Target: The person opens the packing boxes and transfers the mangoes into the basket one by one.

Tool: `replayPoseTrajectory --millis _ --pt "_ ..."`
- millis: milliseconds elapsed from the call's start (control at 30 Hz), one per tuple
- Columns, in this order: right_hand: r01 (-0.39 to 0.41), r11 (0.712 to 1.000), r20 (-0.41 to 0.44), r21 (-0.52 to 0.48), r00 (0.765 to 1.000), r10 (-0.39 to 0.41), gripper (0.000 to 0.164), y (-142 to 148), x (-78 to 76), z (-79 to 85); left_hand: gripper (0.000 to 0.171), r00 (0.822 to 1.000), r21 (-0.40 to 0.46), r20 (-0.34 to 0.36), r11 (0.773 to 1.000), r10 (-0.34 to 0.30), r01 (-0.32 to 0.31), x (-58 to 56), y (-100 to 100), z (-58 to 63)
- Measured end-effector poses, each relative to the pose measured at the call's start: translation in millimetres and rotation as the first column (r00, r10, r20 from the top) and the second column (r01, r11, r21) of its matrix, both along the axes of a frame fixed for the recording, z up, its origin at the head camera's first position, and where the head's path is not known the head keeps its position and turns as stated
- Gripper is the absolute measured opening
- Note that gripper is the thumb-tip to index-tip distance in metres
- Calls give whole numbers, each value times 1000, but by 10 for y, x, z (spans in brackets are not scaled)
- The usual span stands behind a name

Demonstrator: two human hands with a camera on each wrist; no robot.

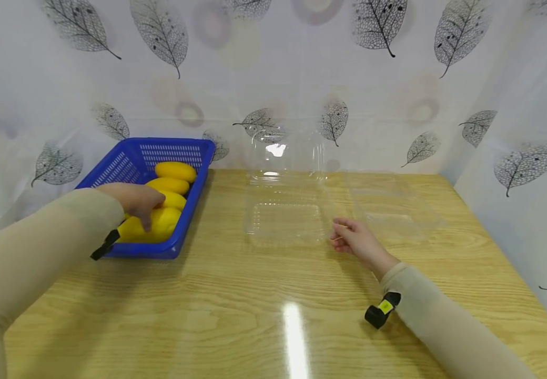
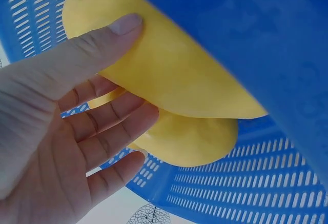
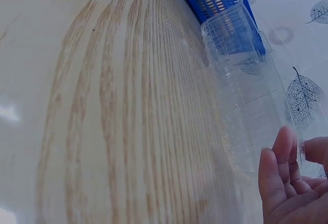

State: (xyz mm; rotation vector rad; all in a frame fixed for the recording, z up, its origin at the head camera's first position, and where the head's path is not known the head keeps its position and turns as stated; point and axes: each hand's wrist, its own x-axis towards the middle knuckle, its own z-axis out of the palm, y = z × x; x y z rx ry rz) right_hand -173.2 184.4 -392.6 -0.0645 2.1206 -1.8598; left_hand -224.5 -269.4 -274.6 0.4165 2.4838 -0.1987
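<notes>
In the head view my left hand (image 1: pixel 142 200) reaches into the blue basket (image 1: pixel 190 213), over the nearest yellow mango (image 1: pixel 160 226). The left wrist view shows the thumb of my left hand (image 2: pixel 77 116) lying across that smooth mango (image 2: pixel 174 70); the index finger passes behind it, so the mango sits between them. Ring and little fingers are loosely bent. A clear plastic clamshell container (image 1: pixel 285 216) stands on the table with its lid raised. My right hand (image 1: pixel 356 243) pinches its right edge between thumb and fingers, also seen at the container (image 3: pixel 246 111) in the right wrist view.
More yellow mangoes (image 1: pixel 175 171) lie behind the nearest one in the basket. Right of the open container is another clear plastic container (image 1: pixel 392 210). The wooden table (image 1: pixel 235 305) meets a leaf-patterned curtain (image 1: pixel 292 89) at the back and a side curtain at the right.
</notes>
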Motion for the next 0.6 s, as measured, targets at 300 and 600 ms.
replayPoseTrajectory --millis 300,600 --pt "23 1000 7 8 1000 -23 52 5 20 5 47 1000 -5 25 1000 12 -12 -36 26 15" --pt "16 1000 7 5 1000 -16 50 -72 -11 6 35 999 6 -13 999 -39 39 -35 -39 125"
